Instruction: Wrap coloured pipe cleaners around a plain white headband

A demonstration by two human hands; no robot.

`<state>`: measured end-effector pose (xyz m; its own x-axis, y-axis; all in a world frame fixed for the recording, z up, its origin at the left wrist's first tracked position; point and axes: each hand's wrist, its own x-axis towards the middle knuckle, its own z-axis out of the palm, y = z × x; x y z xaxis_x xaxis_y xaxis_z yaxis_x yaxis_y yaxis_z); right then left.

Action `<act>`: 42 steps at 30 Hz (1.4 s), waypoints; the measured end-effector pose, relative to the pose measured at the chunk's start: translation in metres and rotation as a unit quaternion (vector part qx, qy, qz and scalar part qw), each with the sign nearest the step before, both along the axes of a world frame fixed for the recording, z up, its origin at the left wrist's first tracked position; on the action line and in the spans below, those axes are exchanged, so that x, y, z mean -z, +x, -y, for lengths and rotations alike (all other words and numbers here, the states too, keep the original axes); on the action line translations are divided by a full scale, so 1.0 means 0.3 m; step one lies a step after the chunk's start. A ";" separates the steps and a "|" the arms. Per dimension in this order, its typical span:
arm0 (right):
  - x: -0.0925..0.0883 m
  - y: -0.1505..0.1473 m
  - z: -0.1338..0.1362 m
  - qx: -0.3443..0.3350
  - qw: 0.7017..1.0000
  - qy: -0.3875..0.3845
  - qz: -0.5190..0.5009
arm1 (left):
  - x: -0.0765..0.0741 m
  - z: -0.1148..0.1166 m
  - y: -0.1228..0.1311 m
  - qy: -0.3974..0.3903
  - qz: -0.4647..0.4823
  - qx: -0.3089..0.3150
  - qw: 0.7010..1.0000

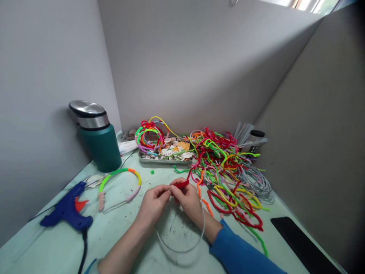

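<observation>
At the lower centre of the frame, both hands worked above a pale green table [114,247]. The left hand [154,201] had thumb and forefinger pressed together, pinching the left end of a red fuzzy strand [182,185]. The right hand [186,198] pinched the thicker part of that strand between thumb and curled fingers. A thin tail rose from it toward the pile at right. A grey hoop [182,252] hung below the hands, its curve toward the lower edge (its join with the strand was hidden by the fingers).

Room was tightest on the right: an orange strand [208,207] lay just beside the right wrist, at the fringe of a tangled pile of fuzzy strands [216,163]. A grey wire coil [256,182] bordered the pile near the table's right edge, and a black slab [299,238] lay along that edge at lower right.

Toward the left, bare tabletop separated the left forearm from a blue glue gun [67,207] and a part-wrapped band [132,171]. A green flask [101,146] stood near the left wall. Beyond the hands, a strip of tabletop ran up to the rim of a metal tray [165,161].
</observation>
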<state>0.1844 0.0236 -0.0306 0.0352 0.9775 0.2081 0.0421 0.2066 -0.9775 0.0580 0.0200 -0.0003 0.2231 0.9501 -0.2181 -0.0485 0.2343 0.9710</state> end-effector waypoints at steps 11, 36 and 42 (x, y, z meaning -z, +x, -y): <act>-0.006 0.012 0.004 -0.033 0.996 0.000 -0.078 | 0.020 -0.016 -0.007 0.153 -0.082 -0.032 0.984; -0.034 0.013 0.020 -0.049 0.996 -0.012 -0.067 | 0.000 -0.007 -0.018 -0.054 0.030 -0.025 0.998; -0.043 0.013 0.025 -0.051 0.997 -0.003 -0.051 | -0.001 -0.013 -0.025 -0.097 0.093 -0.001 0.991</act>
